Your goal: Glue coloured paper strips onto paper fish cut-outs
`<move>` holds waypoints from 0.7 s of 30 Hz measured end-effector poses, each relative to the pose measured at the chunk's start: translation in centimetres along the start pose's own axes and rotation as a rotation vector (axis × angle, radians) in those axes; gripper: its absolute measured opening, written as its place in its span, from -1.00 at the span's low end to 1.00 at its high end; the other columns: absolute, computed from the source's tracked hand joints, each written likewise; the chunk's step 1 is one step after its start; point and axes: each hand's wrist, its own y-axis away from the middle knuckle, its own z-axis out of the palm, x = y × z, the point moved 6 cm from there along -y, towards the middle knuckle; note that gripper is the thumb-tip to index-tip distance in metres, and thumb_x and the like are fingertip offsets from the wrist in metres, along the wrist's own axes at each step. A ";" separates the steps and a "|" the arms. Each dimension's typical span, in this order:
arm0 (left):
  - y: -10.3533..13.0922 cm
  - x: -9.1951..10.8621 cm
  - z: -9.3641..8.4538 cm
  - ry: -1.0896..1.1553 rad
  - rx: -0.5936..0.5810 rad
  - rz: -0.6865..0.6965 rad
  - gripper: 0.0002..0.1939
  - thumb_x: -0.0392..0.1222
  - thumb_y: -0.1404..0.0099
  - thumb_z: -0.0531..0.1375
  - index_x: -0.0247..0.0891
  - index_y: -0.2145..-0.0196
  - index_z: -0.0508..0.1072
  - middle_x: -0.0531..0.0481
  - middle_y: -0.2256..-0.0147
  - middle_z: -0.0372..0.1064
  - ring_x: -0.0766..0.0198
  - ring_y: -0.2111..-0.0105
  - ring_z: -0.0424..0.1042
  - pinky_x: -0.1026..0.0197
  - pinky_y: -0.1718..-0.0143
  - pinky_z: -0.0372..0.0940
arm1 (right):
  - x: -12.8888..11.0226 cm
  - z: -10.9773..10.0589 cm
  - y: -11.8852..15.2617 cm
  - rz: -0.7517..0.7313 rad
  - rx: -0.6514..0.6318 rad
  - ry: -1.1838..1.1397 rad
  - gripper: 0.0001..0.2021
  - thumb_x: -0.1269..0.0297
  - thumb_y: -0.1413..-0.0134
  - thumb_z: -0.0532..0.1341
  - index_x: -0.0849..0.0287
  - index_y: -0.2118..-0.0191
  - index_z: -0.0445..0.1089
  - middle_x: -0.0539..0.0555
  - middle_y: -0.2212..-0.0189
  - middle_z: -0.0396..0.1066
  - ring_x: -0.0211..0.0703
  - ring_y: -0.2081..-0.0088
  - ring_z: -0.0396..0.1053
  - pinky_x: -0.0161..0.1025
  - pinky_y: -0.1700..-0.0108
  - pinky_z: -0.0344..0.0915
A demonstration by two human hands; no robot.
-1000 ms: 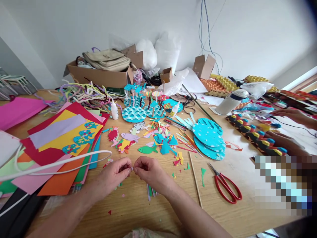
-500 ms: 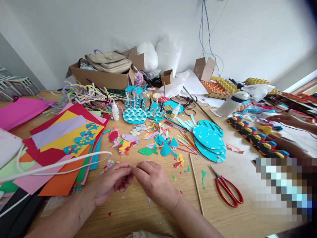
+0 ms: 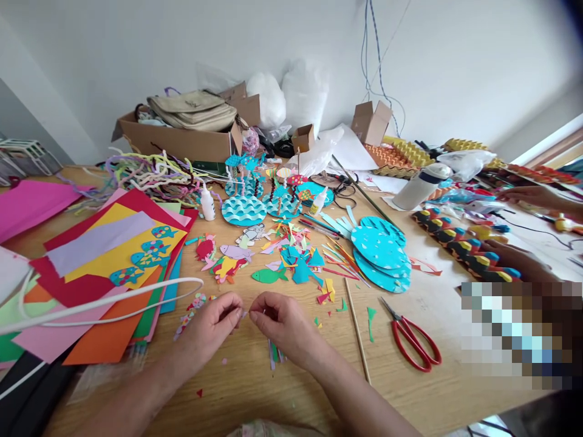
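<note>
My left hand (image 3: 213, 326) and my right hand (image 3: 286, 328) hover over the wooden table, fingertips pinched and facing each other with a narrow gap. A tiny purplish bit shows between them, too small to make out clearly. Just left of my left hand lies a pile of small coloured paper dots (image 3: 194, 309). Thin paper strips (image 3: 273, 355) lie partly under my right hand. Beyond my hands are a green paper fish (image 3: 269, 275), a lilac paper fish (image 3: 235, 252) and blue paper scraps (image 3: 300, 264).
Red-handled scissors (image 3: 415, 343) and a wooden stick (image 3: 357, 328) lie to the right, near blue paper discs (image 3: 380, 249). Coloured sheets (image 3: 109, 243) and a white cable (image 3: 136, 291) are at left. Glue bottles (image 3: 207, 203) stand farther back. Another person's hands (image 3: 523, 258) are at far right.
My hands have drawn slightly apart, and a small gap with a tiny bit in it now shows between the fingertips. More paper dots and strips are uncovered. The view has shifted slightly.
</note>
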 end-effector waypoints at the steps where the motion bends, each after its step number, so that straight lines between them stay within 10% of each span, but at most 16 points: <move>1: 0.0 0.2 0.0 -0.031 0.003 0.019 -0.80 -0.07 -0.10 0.00 -0.20 0.57 0.20 0.18 0.64 0.06 0.37 0.63 0.06 0.31 0.60 -0.01 | 0.1 0.1 0.0 0.028 -0.012 -0.018 -0.92 0.41 0.06 0.12 0.22 0.51 0.32 -0.13 0.67 0.13 -0.41 0.62 0.04 -0.43 0.60 -0.05; 15: -0.7 0.1 1.6 -0.084 -0.058 -0.009 -0.82 -0.12 -0.15 0.03 -0.20 0.54 0.25 0.17 0.62 0.11 0.33 0.58 0.15 0.33 0.57 0.07 | 0.7 -0.9 -0.1 0.000 -0.114 -0.099 -0.92 0.46 0.09 0.09 0.23 0.52 0.26 -0.13 0.66 0.10 -0.41 0.59 0.04 -0.45 0.59 -0.03; 21: -0.4 0.9 1.5 -0.341 -0.030 0.183 -0.81 -0.25 -0.21 -0.04 -0.22 0.39 0.36 0.04 0.44 0.33 0.23 0.41 0.32 0.23 0.36 0.21 | 1.4 -2.1 -0.6 -0.116 -0.247 0.124 -0.91 0.48 0.06 0.10 0.24 0.48 0.33 -0.11 0.61 0.19 -0.40 0.55 0.11 -0.46 0.53 0.03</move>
